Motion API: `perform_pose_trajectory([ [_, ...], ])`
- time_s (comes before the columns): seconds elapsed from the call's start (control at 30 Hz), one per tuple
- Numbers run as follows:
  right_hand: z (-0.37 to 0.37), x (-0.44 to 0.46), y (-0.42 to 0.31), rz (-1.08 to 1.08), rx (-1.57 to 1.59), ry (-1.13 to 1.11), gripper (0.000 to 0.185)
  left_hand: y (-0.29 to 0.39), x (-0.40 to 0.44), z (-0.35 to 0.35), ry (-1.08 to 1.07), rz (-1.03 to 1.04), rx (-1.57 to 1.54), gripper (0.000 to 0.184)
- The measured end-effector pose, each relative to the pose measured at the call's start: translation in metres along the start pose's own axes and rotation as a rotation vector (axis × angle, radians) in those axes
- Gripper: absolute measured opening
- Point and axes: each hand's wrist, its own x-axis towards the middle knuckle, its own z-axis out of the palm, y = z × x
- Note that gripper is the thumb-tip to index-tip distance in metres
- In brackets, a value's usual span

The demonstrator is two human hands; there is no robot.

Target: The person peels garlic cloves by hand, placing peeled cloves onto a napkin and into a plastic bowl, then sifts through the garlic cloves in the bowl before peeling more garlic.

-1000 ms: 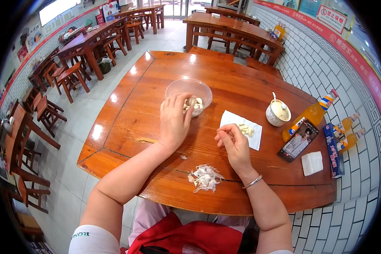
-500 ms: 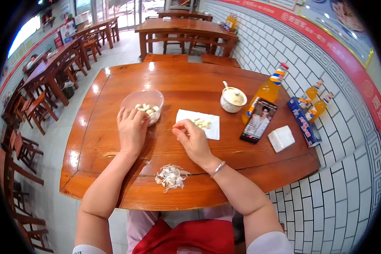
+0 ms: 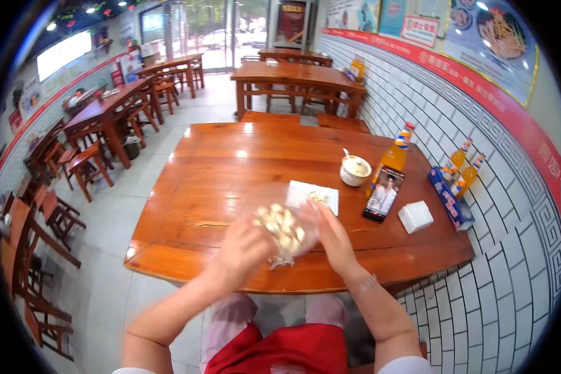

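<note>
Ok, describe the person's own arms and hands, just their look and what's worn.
The left hand and right hand are gloveless and partly blurred. A thin, silvery, metal-looking bracelet circles the right wrist; none shows on the left. Both forearms are bare up to white fabric sleeves at the picture's bottom edge.

The head camera looks from the wearer's brow, forward and steeply down past the red apron point(image 3: 277, 349) at bottom centre. Its wide, bulging view ends in black, curved corners. Nearby, the left hand point(image 3: 246, 246) and right hand point(image 3: 333, 237) show around mid-frame, over the near part of the table point(image 3: 199, 187). The glass doors point(image 3: 221, 37) lie far off at upper centre; the tiled wall point(image 3: 474, 274) fills the right side.
</note>
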Motion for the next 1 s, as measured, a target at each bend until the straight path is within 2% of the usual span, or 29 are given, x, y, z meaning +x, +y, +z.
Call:
perform_pose_trajectory([
  [0.1,0.000,-0.071,-0.019,0.174,0.167,-0.111,0.076,0.046,-0.028,-0.019,-0.130,0.028,-0.183,0.022],
  [0.13,0.000,-0.093,-0.024,0.196,0.170,-0.105,0.076,0.059,-0.039,-0.021,-0.138,0.014,-0.200,0.022],
  [0.2,0.004,-0.137,-0.031,0.587,0.526,-0.130,0.077,0.085,-0.061,-0.022,-0.248,0.061,-0.285,0.022],
  [0.3,0.025,-0.186,-0.033,0.676,0.612,-0.165,0.078,0.114,-0.088,-0.019,-0.302,0.096,-0.301,0.024],
  [0.37,0.043,-0.210,-0.028,0.755,0.660,-0.089,0.078,0.124,-0.107,-0.012,-0.351,0.039,-0.316,0.026],
  [0.43,0.060,-0.235,-0.014,0.594,0.720,-0.002,0.081,0.137,-0.125,-0.001,-0.181,-0.239,-0.307,0.031],
  [0.47,0.067,-0.242,-0.009,0.517,0.751,0.019,0.080,0.139,-0.140,0.005,-0.130,-0.290,-0.340,0.040],
  [0.5,0.074,-0.250,-0.005,0.540,0.758,0.034,0.080,0.149,-0.148,0.007,-0.144,-0.307,-0.358,0.040],
  [0.57,0.085,-0.258,0.008,0.466,0.755,0.156,0.072,0.163,-0.159,0.011,0.044,-0.634,-0.477,0.049],
  [0.6,0.087,-0.264,0.022,0.484,0.713,0.149,0.076,0.164,-0.172,0.018,0.032,-0.715,-0.623,0.048],
  [0.63,0.092,-0.268,0.025,0.488,0.716,0.157,0.076,0.167,-0.181,0.025,0.024,-0.719,-0.627,0.048],
  [0.7,0.100,-0.272,0.030,0.482,0.758,0.151,0.079,0.172,-0.195,0.036,0.107,-0.973,-0.910,0.042],
  [0.77,0.103,-0.278,0.033,0.516,0.820,0.166,0.082,0.173,-0.209,0.041,0.077,-0.975,-0.895,0.038],
  [0.83,0.106,-0.276,0.029,0.373,0.721,0.160,0.081,0.171,-0.216,0.040,-0.023,-0.967,-0.793,0.037],
  [1.0,0.108,-0.286,0.035,0.397,0.621,0.218,0.076,0.185,-0.220,0.045,0.027,-1.094,-0.734,0.038],
])
